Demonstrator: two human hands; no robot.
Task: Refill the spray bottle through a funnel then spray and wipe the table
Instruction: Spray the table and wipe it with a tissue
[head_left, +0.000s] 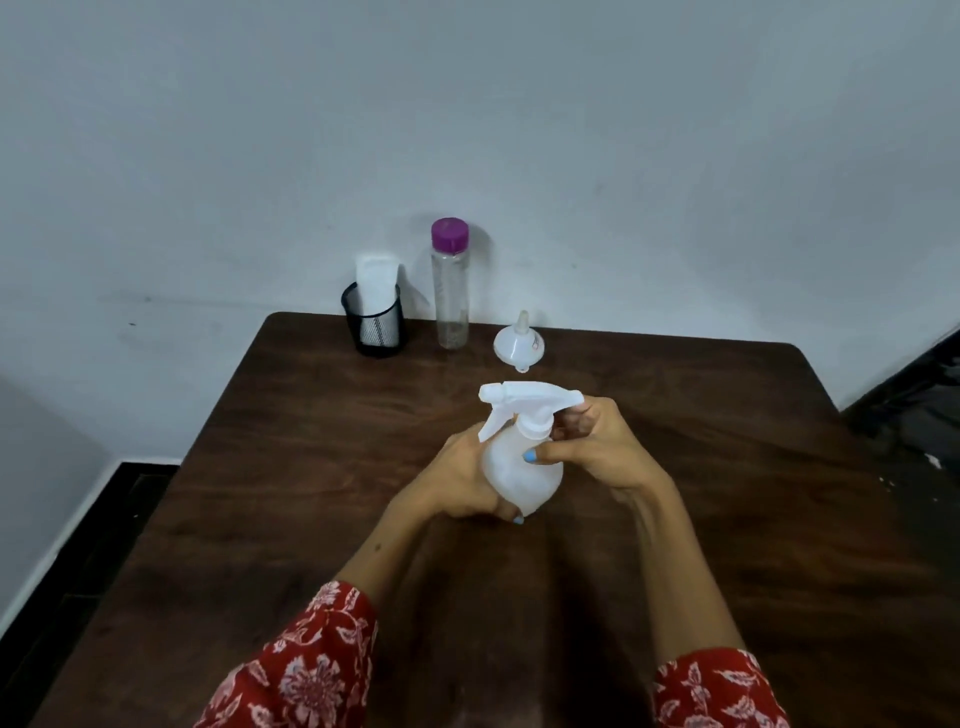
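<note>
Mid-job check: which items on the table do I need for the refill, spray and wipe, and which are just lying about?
For the job:
spray bottle, gripped by left hand and right hand
funnel
water bottle with purple cap
white cloth, likely for wiping

Lying about:
black mesh cup, only holding the cloth

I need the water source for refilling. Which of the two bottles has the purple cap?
The tall clear bottle standing at the table's far edge, beside the black mesh cup. The other, the white spray bottle, is in both hands.
</note>
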